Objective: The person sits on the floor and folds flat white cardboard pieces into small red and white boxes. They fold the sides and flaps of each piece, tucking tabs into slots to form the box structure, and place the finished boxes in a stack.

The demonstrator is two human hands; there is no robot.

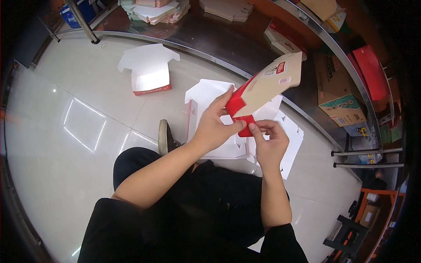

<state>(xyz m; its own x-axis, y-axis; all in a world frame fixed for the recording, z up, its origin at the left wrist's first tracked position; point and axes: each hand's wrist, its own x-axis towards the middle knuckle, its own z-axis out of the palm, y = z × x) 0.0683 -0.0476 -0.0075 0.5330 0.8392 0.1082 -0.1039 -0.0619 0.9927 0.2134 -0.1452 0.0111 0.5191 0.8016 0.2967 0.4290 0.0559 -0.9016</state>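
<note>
Partly covered: white blanks (295,141) | left hand (214,128), right hand (272,143): fingers (268,125) gripping red-beige box (268,87)

Lettering obs.: red label (279,67), held box (267,85); wht. print, open box (151,90) frt.; dk. print, brn. carton (335,83).

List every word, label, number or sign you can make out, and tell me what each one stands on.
I won't copy wording, only place it:
Held red-and-beige box: a red label and a small barcode-like patch, its details too small to read.
Open white box on the floor: pale lettering along its red wall.
Large brown carton: dark lettering on its side.
Blue item, upper left: white marking, too blurred.
</note>
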